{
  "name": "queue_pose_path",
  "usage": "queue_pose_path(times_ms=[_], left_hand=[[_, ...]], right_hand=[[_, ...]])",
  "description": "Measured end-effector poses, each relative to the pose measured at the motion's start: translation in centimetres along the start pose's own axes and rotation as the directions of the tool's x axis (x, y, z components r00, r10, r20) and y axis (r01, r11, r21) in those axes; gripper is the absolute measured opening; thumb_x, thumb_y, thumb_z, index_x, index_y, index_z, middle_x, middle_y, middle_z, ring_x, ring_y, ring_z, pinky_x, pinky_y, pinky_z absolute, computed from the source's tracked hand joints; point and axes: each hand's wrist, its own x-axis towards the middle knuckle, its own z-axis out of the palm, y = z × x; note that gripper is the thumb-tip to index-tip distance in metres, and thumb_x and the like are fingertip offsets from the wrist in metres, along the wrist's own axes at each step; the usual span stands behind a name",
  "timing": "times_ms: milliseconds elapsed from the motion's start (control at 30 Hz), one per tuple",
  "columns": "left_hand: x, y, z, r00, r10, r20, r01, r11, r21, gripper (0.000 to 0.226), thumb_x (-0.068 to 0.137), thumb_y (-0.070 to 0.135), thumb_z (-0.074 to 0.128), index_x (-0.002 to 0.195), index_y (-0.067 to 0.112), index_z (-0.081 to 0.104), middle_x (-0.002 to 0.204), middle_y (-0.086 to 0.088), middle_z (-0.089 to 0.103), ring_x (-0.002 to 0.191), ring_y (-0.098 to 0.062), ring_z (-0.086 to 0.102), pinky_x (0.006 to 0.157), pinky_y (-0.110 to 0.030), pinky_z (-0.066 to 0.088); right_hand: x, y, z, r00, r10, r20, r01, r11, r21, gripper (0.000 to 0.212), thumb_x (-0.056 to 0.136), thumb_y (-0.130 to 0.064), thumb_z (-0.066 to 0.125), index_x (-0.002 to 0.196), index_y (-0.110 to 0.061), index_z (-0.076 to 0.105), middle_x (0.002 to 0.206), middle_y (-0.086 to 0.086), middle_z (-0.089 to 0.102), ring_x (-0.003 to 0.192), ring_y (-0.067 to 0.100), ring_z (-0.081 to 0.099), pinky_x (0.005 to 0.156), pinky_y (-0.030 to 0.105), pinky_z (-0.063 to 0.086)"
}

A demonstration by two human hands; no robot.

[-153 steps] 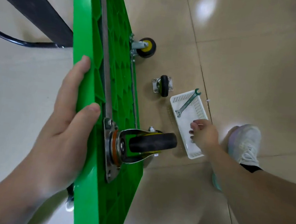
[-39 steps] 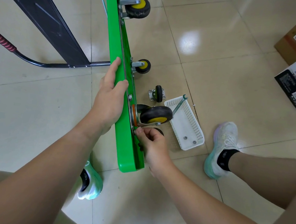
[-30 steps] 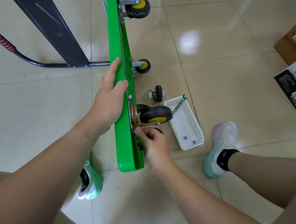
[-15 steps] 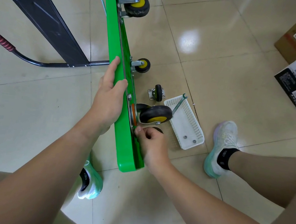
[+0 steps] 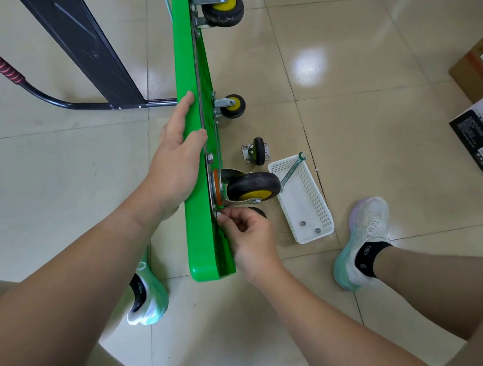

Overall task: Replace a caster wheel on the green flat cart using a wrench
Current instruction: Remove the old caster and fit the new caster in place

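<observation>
Green cart (image 5: 187,66) unmoved, right hand (image 5: 251,237) likewise.

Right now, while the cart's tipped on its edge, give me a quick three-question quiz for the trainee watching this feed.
1. True or false: the wrench rests in the white basket, and neither hand touches it.
2. What does the left hand grip?
A. the edge of the green cart
B. the loose caster on the floor
C. the black handle bar
3. How many small metal fasteners lie in the basket's near end?

Key: 1 true; 2 A; 3 two.
</observation>
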Motion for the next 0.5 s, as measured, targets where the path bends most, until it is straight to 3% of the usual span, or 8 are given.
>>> queue_pose_path(times_ms=[233, 333, 500], left_hand=[[-0.03, -0.08, -0.03, 1.0, 0.004, -0.004, -0.004, 1.0, -0.006, 0.07, 0.087, 0.041, 0.045, 0.153, 0.058, 0.032, 0.156, 0.014, 0.045, 0.136, -0.009, 0.049, 0.116, -0.039, 0.042], [0.0, -0.08, 0.06, 1.0, 0.008, 0.0, -0.008, 1.0, -0.007, 0.07, 0.088, 0.04, 0.044, 0.154, 0.057, 0.031, 0.156, 0.014, 0.044, 0.136, -0.009, 0.049, 0.116, -0.038, 0.042], [0.04, -0.05, 0.15, 1.0, 0.013, 0.0, -0.013, 1.0, -0.006, 0.07, 0.088, 0.04, 0.044, 0.155, 0.056, 0.031, 0.155, 0.013, 0.044, 0.134, -0.007, 0.05, 0.114, -0.035, 0.043]], right_hand=[[-0.25, -0.22, 0.21, 0.996, -0.075, 0.041, 0.079, 0.993, -0.085, 0.01, 0.097, -0.022, 0.065, 0.087, -0.02, 0.065, 0.074, -0.009, 0.061, 0.061, -0.006, 0.053, 0.062, 0.009, 0.043], [-0.17, -0.05, 0.26, 0.993, -0.101, 0.054, 0.108, 0.984, -0.142, 0.014, 0.099, -0.023, 0.061, 0.092, -0.012, 0.063, 0.072, -0.008, 0.055, 0.057, -0.006, 0.047, 0.057, 0.011, 0.038], [-0.39, 0.04, 0.08, 0.997, -0.067, 0.031, 0.071, 0.985, -0.158, 0.021, 0.1, -0.034, 0.059, 0.092, -0.015, 0.063, 0.076, -0.007, 0.059, 0.064, -0.001, 0.05, 0.056, 0.011, 0.038]])
